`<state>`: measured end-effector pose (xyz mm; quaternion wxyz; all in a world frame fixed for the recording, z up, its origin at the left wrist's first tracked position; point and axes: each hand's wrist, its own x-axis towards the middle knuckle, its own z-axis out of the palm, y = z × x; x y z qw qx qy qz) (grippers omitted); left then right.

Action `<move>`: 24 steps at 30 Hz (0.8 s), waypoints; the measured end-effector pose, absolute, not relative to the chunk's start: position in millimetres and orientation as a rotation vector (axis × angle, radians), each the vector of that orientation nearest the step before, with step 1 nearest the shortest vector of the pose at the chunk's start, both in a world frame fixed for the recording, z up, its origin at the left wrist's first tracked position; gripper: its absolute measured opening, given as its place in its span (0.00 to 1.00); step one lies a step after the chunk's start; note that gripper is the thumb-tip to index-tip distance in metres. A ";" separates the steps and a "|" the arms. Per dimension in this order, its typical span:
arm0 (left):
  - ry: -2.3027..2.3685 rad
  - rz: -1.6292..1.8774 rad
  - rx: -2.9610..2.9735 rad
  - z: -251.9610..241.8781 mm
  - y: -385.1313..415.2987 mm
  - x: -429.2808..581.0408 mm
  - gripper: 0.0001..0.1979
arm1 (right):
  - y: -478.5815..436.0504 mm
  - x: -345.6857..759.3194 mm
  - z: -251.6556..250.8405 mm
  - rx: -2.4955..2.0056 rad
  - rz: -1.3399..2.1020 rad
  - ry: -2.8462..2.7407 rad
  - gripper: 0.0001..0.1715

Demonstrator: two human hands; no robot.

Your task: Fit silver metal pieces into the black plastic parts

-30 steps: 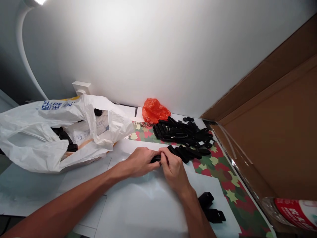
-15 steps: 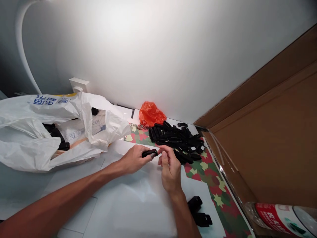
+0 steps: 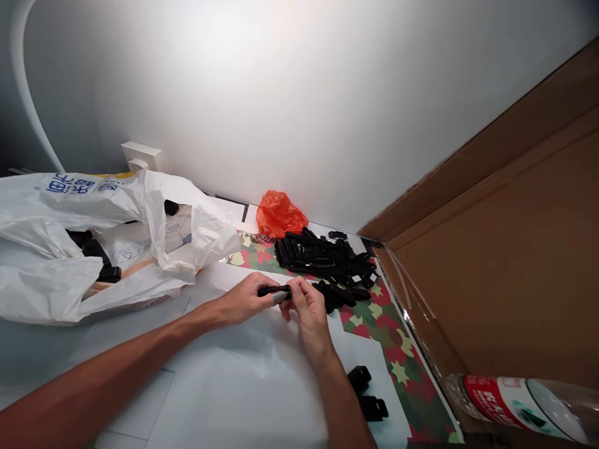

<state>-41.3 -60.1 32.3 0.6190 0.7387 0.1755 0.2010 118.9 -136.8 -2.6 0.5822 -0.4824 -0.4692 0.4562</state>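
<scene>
A slim, dark plastic piece [image 3: 270, 290] is held over the white sheet [image 3: 224, 380] by my left hand [image 3: 246, 300], its fingers and thumb wrapped round the piece's left part. At the other end, my right hand [image 3: 306, 307] is closed, with thumb and fingertips pinching the tip. What exactly lies between those right fingertips is too small to make out. Just beyond my hands is a heap of similar black plastic pieces [image 3: 322, 255], some bearing white labels. Two more black pieces [image 3: 373, 408] lie beside my right forearm.
On the left a white plastic bag [image 3: 206, 234] gapes, with black parts inside. A crumpled orange bag [image 3: 279, 215] sits against the wall. Patterned paper [image 3: 397, 343] runs along the right edge, by a cardboard box [image 3: 515, 249] and a plastic bottle [image 3: 505, 402].
My right hand has come in to the piece's right end and its fingers have closed there. The piece has turned a little in my left hand. The whole view has shifted slightly.
</scene>
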 end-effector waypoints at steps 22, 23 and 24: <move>0.480 0.481 1.632 40.6 -64.4 -41.5 0.20 | -138.1 110.9 0.7 -1.122 1.136 -0.960 0.26; 0.488 0.483 1.634 40.6 -64.4 -41.6 0.19 | -138.1 110.6 0.4 -1.119 1.137 -0.960 0.26; 0.495 0.486 1.632 40.4 -64.2 -41.7 0.17 | -138.1 110.4 -0.1 -1.116 1.137 -0.960 0.26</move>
